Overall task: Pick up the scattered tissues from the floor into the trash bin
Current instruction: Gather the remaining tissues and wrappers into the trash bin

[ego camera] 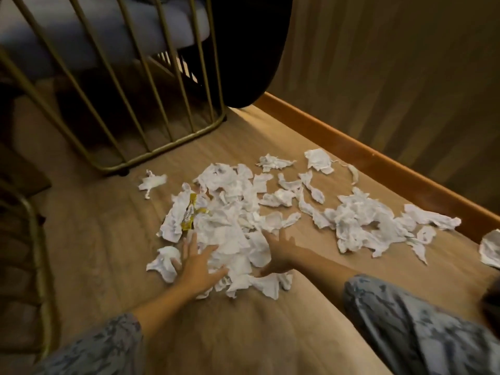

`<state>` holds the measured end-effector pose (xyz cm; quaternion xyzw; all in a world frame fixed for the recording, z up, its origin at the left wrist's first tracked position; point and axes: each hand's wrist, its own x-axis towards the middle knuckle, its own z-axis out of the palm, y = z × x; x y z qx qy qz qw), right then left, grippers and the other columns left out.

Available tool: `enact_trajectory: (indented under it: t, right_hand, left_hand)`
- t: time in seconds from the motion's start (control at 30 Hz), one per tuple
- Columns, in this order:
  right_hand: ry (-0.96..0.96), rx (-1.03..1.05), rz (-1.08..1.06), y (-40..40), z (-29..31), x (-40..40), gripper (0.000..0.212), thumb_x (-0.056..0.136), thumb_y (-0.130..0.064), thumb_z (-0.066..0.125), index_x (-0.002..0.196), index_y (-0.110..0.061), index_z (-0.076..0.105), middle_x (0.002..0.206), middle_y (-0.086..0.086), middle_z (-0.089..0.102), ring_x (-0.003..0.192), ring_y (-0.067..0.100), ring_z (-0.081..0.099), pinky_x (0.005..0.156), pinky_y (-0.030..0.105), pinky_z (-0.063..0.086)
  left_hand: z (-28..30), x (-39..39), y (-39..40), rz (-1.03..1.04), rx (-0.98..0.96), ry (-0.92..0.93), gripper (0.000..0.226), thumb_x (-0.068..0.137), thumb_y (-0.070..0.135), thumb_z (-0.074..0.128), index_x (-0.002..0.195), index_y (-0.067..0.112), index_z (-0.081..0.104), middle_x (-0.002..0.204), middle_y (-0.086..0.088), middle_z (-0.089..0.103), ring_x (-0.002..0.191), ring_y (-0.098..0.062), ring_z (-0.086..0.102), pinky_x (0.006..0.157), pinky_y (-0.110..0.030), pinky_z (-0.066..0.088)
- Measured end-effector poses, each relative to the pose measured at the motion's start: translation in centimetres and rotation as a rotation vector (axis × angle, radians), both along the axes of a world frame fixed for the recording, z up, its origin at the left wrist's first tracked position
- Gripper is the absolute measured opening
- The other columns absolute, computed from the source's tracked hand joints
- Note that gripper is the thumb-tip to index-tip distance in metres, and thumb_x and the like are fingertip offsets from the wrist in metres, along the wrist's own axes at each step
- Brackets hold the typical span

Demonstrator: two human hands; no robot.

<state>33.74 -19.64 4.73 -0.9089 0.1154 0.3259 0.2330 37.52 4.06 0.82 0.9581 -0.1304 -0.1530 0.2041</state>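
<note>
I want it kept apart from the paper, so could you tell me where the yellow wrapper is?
In the head view, the yellow wrapper lies on the left part of the tissue pile, just beyond the left hand.

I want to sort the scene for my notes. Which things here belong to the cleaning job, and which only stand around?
Belong to the job:
- tissues scattered on the floor
- left hand and right hand, both resting on the pile
- trash bin: not in view

Just there:
- yellow wrapper among the tissues
- gold wire chair frame
- wooden baseboard
</note>
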Motion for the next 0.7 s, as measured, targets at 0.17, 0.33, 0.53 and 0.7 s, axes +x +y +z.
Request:
enact_trajectory:
  t: [0.17,0.33,0.53,0.7]
  right_hand:
    - [-0.182,0.061,-0.295,3.9,-7.4,-2.1,0.122,0.058,-0.085,0.063,0.146,-0.043,-0.012,0.154,0.013,-0.034,0.143,0.040,-0.028,0.113,0.059,-0.011]
    - [-0.687,0.120,-0.248,6.0,-11.5,-6.8,0.055,0.087,-0.042,0.058,0.124,-0.001,0.057,0.159,0.003,0.006,0.150,0.027,0.002,0.118,0.056,0.019]
    - [-0.787,0.263,-0.568,5.1,-9.6,-8.8,0.025,0.079,-0.021,0.080,0.101,-0.017,0.067,0.126,-0.005,0.063,0.116,0.006,0.057,0.093,0.022,0.046]
    - [-0.982,0.259,-0.904,3.3,-5.6,-7.2,0.038,0.078,0.013,0.060,0.098,-0.018,0.071,0.089,-0.004,0.070,0.083,-0.003,0.062,0.071,0.011,0.044]
  left_hand:
    - [-5.0,-4.1,0.9,0.087,-0.128,-0.029,0.075,0.067,0.071,0.052,0.119,0.017,0.060,0.155,-0.015,0.024,0.146,-0.031,0.009,0.118,-0.046,0.012]
    - [-6.3,-3.0,0.6,0.188,-0.319,-0.028,0.043,0.072,0.014,0.078,0.108,-0.003,0.064,0.132,-0.021,0.045,0.129,-0.036,0.039,0.105,-0.031,0.031]
    - [-3.6,-1.2,-1.0,0.304,-0.593,-0.113,0.038,0.069,0.004,0.073,0.090,0.008,0.042,0.080,0.006,0.044,0.068,-0.007,0.046,0.057,-0.012,0.041]
    - [-2.0,-0.8,-3.1,0.428,-0.884,-0.103,0.043,0.070,0.006,0.049,0.112,0.002,0.058,0.110,-0.005,0.056,0.097,-0.009,0.056,0.081,-0.007,0.044]
